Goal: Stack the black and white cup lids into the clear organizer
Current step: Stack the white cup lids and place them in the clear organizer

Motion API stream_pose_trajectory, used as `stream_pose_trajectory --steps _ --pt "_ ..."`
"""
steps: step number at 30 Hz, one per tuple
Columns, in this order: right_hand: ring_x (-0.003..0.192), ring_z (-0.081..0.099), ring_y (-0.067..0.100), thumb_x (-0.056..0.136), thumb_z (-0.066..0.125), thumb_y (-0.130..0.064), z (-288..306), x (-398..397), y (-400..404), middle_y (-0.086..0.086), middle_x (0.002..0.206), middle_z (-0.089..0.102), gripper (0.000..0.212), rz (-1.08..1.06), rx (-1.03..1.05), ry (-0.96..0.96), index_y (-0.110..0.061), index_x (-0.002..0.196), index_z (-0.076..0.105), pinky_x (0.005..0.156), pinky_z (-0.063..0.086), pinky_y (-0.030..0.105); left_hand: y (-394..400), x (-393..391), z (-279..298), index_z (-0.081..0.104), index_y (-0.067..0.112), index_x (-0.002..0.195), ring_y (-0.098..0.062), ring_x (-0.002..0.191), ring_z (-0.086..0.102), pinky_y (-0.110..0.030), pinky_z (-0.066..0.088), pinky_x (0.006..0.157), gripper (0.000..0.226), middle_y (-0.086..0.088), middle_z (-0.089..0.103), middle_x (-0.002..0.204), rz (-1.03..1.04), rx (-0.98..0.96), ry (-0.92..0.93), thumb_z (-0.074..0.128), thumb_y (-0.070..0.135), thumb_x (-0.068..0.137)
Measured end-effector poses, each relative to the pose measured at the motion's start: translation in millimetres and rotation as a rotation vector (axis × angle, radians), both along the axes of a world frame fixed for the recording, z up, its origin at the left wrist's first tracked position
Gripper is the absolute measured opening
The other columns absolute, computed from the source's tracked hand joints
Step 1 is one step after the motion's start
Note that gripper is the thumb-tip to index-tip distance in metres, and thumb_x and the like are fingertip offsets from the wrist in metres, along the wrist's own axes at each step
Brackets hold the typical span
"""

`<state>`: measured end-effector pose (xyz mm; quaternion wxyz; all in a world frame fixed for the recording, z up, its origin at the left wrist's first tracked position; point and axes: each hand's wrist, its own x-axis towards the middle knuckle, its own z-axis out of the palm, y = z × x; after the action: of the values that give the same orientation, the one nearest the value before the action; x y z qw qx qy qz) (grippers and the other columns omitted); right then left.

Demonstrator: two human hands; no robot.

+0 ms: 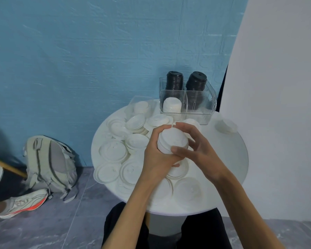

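So far I have a short nested stack of white domed plastic cup lids [172, 141] clamped between both hands above the middle of the round white table [228, 159]: my left hand [157, 155] wraps it from nine o'clock and underneath, my right hand [196, 146] curls round it from three o'clock with the thumb across its near edge, the two sets of fingertips almost meeting on top. At twelve o'clock from this stack, at the table's far edge, stands the clear ribbed plastic organizer [208, 105]. Its two rear compartments each hold a tall column of black cup lids [174, 81], so I judge the black part done. Its front left compartment holds a low pile of white lids [172, 105]; the front right one looks empty, though through the ribbing I cannot be sure. Plenty remains, I reckon: loose white lids [113, 151] lie scattered and overlapping from seven to eleven o'clock, more sit under my wrists, and a small cluster [226, 125] rests apart at two o'clock. Off the table at nine o'clock, a grey backpack [50, 164] slumps on the floor.
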<state>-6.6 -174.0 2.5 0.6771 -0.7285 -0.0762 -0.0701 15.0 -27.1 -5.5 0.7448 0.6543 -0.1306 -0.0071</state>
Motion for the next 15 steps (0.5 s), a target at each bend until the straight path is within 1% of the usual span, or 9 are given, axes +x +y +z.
stream_pose_trajectory --steps 2,3,4,6,8,12,15 --pt "0.128 0.057 0.006 0.076 0.083 -0.034 -1 -7 -5 -0.023 0.140 0.055 0.073 -0.003 -0.041 -0.013 -0.037 0.141 0.050 0.098 0.054 0.028 -1 -1 1 0.061 0.045 0.117 -0.013 0.107 0.066 -0.037 0.062 0.060 0.071 0.019 0.065 0.115 -0.012 -0.012 -0.005 0.090 0.001 0.070" --pt "0.130 0.055 0.003 0.077 0.082 -0.036 -2 -12 -8 -0.026 0.142 0.052 0.075 -0.011 -0.066 -0.017 -0.040 0.143 0.046 0.099 0.053 0.026 0 -2 2 0.060 0.043 0.119 -0.011 0.108 0.065 -0.034 0.062 0.061 0.071 0.019 0.065 0.117 -0.013 -0.018 -0.016 0.092 0.003 0.069" --pt "0.131 0.053 0.001 0.077 0.081 -0.039 -5 -17 -11 -0.028 0.144 0.050 0.077 -0.023 -0.086 -0.016 -0.042 0.144 0.044 0.101 0.051 0.025 0 -2 3 0.059 0.041 0.121 -0.006 0.108 0.064 -0.028 0.061 0.064 0.072 0.021 0.064 0.117 -0.010 -0.018 -0.036 0.093 0.006 0.068" --pt "0.133 0.052 0.001 0.073 0.083 -0.045 -13 -30 -17 -0.026 0.146 0.049 0.084 -0.056 -0.123 -0.006 -0.044 0.146 0.040 0.104 0.049 0.027 1 -1 2 0.057 0.040 0.123 0.004 0.110 0.060 -0.015 0.055 0.073 0.073 0.026 0.062 0.117 -0.003 0.015 -0.093 0.095 0.011 0.067" --pt "0.133 0.052 0.004 0.069 0.084 -0.051 -26 -44 -22 -0.025 0.145 0.049 0.090 -0.097 -0.197 0.002 -0.044 0.146 0.038 0.106 0.049 0.031 2 -1 -1 0.056 0.039 0.123 0.008 0.112 0.056 -0.010 0.051 0.080 0.073 0.030 0.060 0.117 -0.004 0.050 -0.124 0.095 0.014 0.067" --pt "0.131 0.051 0.004 0.064 0.088 -0.055 -48 -70 -24 -0.023 0.145 0.048 0.092 -0.149 -0.330 0.023 -0.044 0.143 0.041 0.106 0.047 0.037 -1 -3 -6 0.054 0.042 0.121 0.009 0.115 0.054 -0.009 0.046 0.089 0.071 0.033 0.058 0.118 -0.004 0.079 -0.162 0.094 0.016 0.068" --pt "0.130 0.048 0.005 0.059 0.089 -0.059 -63 -84 -23 -0.023 0.143 0.045 0.094 -0.153 -0.436 0.036 -0.050 0.139 0.041 0.107 0.043 0.041 -3 -7 -9 0.055 0.042 0.121 0.002 0.120 0.054 -0.017 0.048 0.096 0.071 0.026 0.058 0.124 -0.004 0.074 -0.173 0.095 0.017 0.068"
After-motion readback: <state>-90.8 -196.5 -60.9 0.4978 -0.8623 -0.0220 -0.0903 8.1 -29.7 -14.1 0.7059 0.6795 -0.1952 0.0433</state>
